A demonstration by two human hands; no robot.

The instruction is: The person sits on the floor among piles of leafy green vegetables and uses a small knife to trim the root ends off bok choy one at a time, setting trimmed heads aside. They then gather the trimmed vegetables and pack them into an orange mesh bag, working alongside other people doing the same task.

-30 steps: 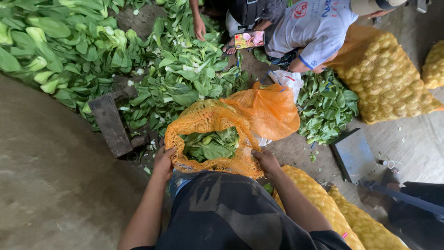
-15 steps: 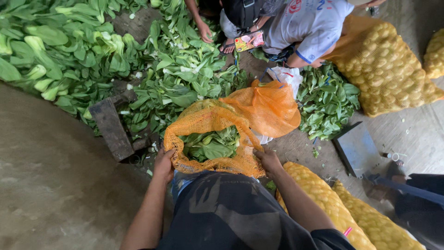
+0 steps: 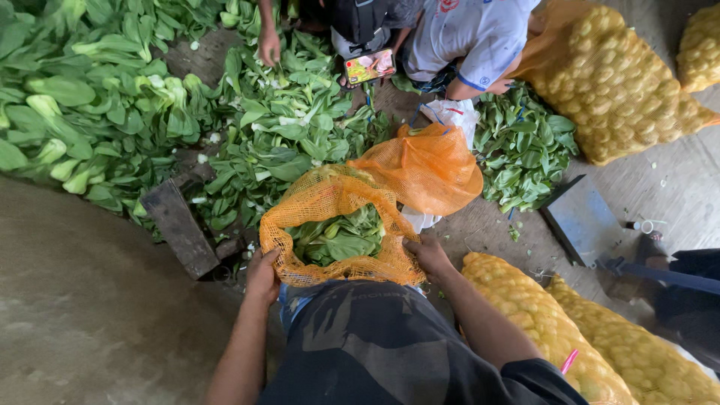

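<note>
Hands on the orange mesh sack [image 3: 335, 206], near centre: left hand [image 3: 262, 275] and right hand [image 3: 427, 257] each have fingers clamped on its open rim. Leafy greens [image 3: 337, 238] sit inside. Farther back, loose greens [image 3: 277, 135] cover the floor; potato sacks [image 3: 555, 330] lie right.

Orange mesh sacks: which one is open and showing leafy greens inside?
The orange mesh sack gripped by the left hand and right hand. Its mouth gapes over greens; the orange sack behind it lies bunched, contents hidden.
</note>
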